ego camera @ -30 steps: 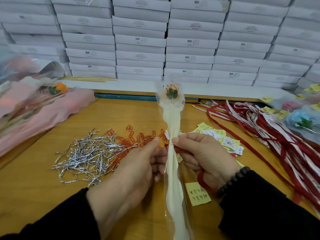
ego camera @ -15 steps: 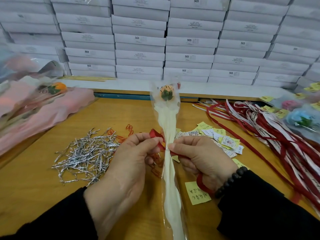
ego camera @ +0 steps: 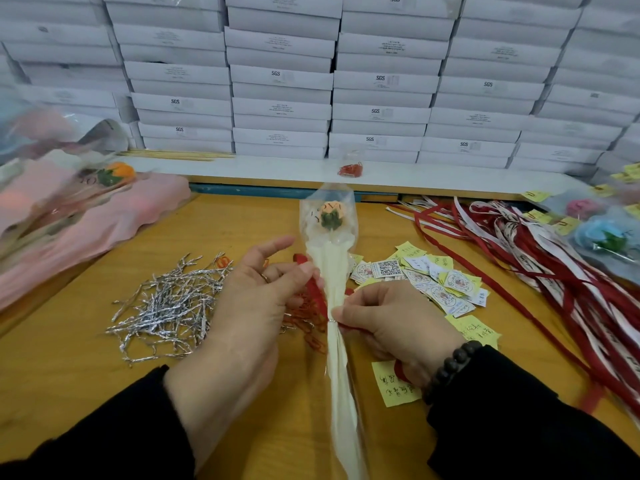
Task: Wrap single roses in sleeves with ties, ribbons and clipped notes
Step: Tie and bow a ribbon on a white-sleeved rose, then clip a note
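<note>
A single peach rose (ego camera: 329, 216) stands in a clear and cream sleeve (ego camera: 337, 358) that runs from the table's middle toward me. A silver tie (ego camera: 331, 321) cinches the sleeve's neck. A red ribbon (ego camera: 317, 289) passes behind the sleeve at that neck. My left hand (ego camera: 252, 306) pinches the ribbon's left end between thumb and fingers, index finger raised. My right hand (ego camera: 391, 323) holds the ribbon's other end against the sleeve at the tie.
Silver twist ties (ego camera: 166, 306) lie in a heap at left, with red paper clips (ego camera: 304, 323) under my hands. Notes and stickers (ego camera: 433, 278) lie at right beside red and white ribbons (ego camera: 554, 271). Finished roses (ego camera: 602, 237) lie far right, pink wrapping (ego camera: 86, 220) far left, white boxes (ego camera: 311, 81) behind.
The red ribbon has been brought behind the sleeve and pulled out on the left. My left hand has lifted that end higher while the right stays at the tie.
</note>
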A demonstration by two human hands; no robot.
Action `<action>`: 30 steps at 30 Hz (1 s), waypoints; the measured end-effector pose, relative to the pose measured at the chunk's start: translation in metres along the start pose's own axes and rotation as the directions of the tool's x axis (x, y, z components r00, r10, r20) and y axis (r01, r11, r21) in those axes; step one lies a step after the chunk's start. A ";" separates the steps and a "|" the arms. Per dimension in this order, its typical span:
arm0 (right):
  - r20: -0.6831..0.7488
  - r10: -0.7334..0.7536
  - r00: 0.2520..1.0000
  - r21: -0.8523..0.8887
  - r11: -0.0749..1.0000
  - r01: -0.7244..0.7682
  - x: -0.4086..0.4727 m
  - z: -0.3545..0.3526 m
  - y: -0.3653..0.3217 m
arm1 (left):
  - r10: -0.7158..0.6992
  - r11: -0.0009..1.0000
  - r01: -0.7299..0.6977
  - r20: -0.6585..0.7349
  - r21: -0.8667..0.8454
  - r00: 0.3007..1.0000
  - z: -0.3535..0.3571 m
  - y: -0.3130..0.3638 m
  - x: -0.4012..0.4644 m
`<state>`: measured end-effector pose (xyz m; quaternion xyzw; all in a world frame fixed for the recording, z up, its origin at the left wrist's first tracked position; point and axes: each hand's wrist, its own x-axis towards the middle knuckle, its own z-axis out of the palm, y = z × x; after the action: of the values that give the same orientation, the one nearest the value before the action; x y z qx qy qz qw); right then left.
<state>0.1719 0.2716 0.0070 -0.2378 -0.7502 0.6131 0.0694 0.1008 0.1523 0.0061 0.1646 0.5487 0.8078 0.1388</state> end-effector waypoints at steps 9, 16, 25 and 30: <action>0.065 -0.038 0.997 -0.149 0.988 0.047 -0.002 0.003 0.000 | 0.007 0.980 -0.036 0.147 0.194 0.989 -0.003 -0.008 0.003; 0.154 -0.011 0.988 -0.303 0.951 0.058 -0.003 0.001 -0.004 | -0.033 0.920 -0.054 0.214 0.388 0.976 -0.004 -0.006 0.004; 0.333 -0.006 0.943 -0.031 0.999 0.017 -0.001 -0.028 -0.020 | -0.019 0.872 -0.100 0.238 0.480 0.971 -0.005 -0.007 0.004; 0.368 -0.094 0.925 0.298 0.954 -0.021 0.000 -0.032 -0.019 | -0.038 0.860 -0.111 0.280 0.498 0.959 -0.006 -0.004 0.004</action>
<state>0.1797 0.2974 0.0330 -0.0880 -0.6534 0.7512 -0.0299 0.0946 0.1507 0.0005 0.3183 0.7140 0.6051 0.1511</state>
